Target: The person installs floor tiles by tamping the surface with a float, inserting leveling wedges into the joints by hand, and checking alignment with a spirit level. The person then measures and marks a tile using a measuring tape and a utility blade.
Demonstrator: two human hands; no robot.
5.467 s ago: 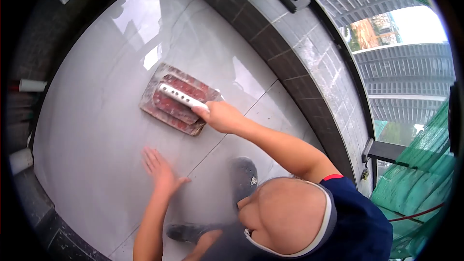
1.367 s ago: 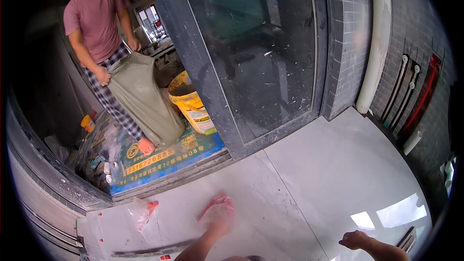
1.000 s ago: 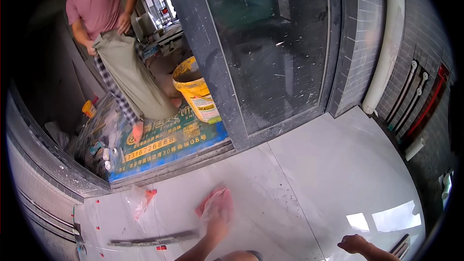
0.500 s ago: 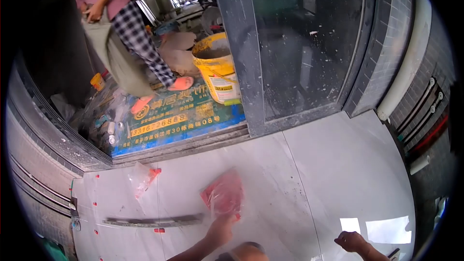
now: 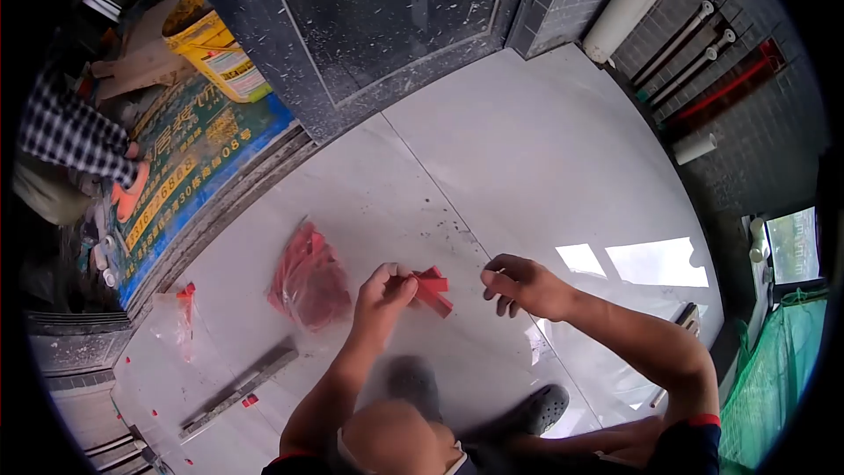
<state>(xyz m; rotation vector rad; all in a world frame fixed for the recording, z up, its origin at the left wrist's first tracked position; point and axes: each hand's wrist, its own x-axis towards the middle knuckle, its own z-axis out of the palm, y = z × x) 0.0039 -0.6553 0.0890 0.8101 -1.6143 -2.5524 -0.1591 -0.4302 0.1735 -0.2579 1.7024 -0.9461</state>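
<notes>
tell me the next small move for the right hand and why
Probably bring the right hand over to pinch one of the red pieces: the left hand holds several, their free ends jutting toward the right, which is close but not touching them.

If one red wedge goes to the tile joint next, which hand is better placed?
Probably the right hand: in this view it hangs beside the tile joint, while the left hand is occupied gripping the red wedges, farther from that joint. Whether the right hand holds anything is unclear.
</notes>
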